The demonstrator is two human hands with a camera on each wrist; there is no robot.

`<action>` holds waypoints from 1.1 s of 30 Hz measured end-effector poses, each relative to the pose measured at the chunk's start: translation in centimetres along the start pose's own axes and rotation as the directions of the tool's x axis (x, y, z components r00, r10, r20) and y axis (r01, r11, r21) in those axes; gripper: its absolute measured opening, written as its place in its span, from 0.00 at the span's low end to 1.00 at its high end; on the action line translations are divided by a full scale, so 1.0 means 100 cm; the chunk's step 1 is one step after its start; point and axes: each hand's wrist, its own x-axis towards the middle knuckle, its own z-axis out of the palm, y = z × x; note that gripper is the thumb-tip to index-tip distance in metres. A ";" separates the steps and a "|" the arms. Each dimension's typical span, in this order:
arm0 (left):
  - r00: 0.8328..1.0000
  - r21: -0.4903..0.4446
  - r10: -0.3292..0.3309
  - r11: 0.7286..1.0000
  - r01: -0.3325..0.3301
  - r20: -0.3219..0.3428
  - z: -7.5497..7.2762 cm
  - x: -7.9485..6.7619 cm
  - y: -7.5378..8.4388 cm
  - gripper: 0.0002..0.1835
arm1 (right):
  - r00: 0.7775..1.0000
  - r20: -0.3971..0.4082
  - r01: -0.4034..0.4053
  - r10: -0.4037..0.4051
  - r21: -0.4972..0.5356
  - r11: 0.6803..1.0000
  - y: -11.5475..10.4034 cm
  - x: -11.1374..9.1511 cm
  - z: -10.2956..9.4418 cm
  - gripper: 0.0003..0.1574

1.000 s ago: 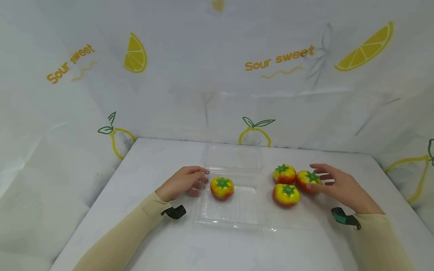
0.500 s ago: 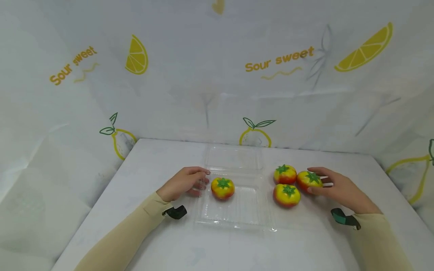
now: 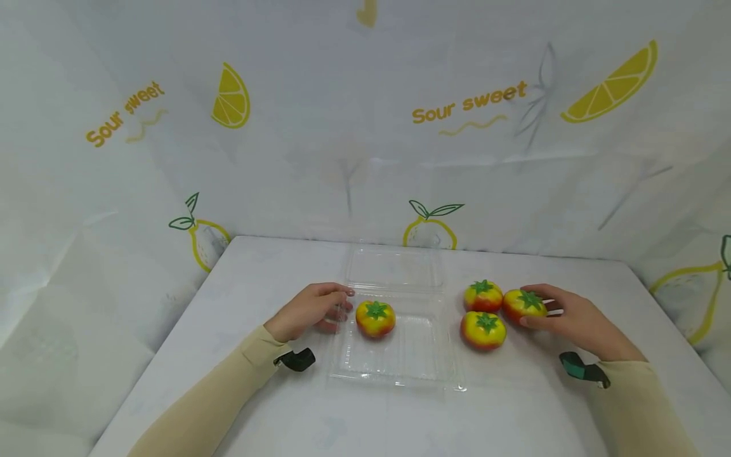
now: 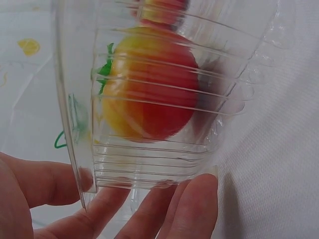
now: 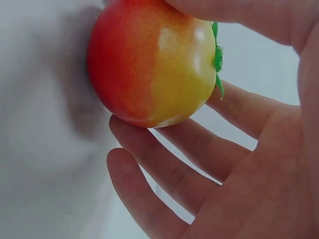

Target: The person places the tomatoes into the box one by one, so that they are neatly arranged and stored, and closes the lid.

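Note:
In the head view a clear plastic box lies on the table with its lid folded back. One red-and-yellow tomato with a green leafy top sits in its left part. My left hand pinches the box's left rim, thumb over the edge and fingers against the ribbed wall. To the right, my right hand holds another tomato between thumb and fingers; the right wrist view shows this tomato close up. Two more tomatoes, one behind and one in front, lie beside it.
The white table ends at the back against a white sheet printed with lemons and lettering. A dark strap with a camera sits on the right wrist, another dark wrist camera on the left.
My right hand's fingers have closed around the rightmost tomato, which has shifted slightly right. The back tomato has also shifted a little right. The left hand keeps its place at the box.

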 end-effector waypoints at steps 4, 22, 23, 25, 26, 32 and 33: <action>1.000 -0.001 0.000 1.000 0.000 -0.004 0.001 0.000 0.000 0.20 | 1.000 -0.008 0.002 -0.002 -0.008 1.000 0.002 -0.003 -0.004 0.52; 1.000 0.006 0.009 1.000 -0.009 -0.004 0.000 -0.002 0.002 0.20 | 0.999 -0.034 -0.023 0.021 -0.039 0.999 0.001 -0.011 -0.020 0.56; 1.000 0.006 0.010 1.000 -0.010 -0.002 0.000 -0.002 0.002 0.20 | 0.999 -0.033 -0.023 0.022 -0.038 0.999 0.000 -0.012 -0.021 0.56; 1.000 0.007 0.010 1.000 -0.010 0.003 0.000 0.000 0.000 0.20 | 0.999 -0.034 -0.028 0.027 -0.035 0.999 -0.002 -0.013 -0.023 0.57; 1.000 0.006 0.011 1.000 -0.011 0.005 -0.001 0.000 0.000 0.20 | 0.999 -0.037 -0.027 0.025 -0.035 0.999 -0.004 -0.014 -0.024 0.57; 1.000 0.001 0.005 1.000 -0.005 0.011 -0.001 0.001 -0.001 0.20 | 0.998 -0.058 -0.007 0.005 -0.030 1.000 -0.015 -0.022 -0.031 0.56; 1.000 -0.001 0.004 1.000 -0.004 0.013 -0.001 0.001 -0.001 0.20 | 0.998 -0.061 0.000 -0.001 -0.031 1.000 -0.017 -0.023 -0.032 0.56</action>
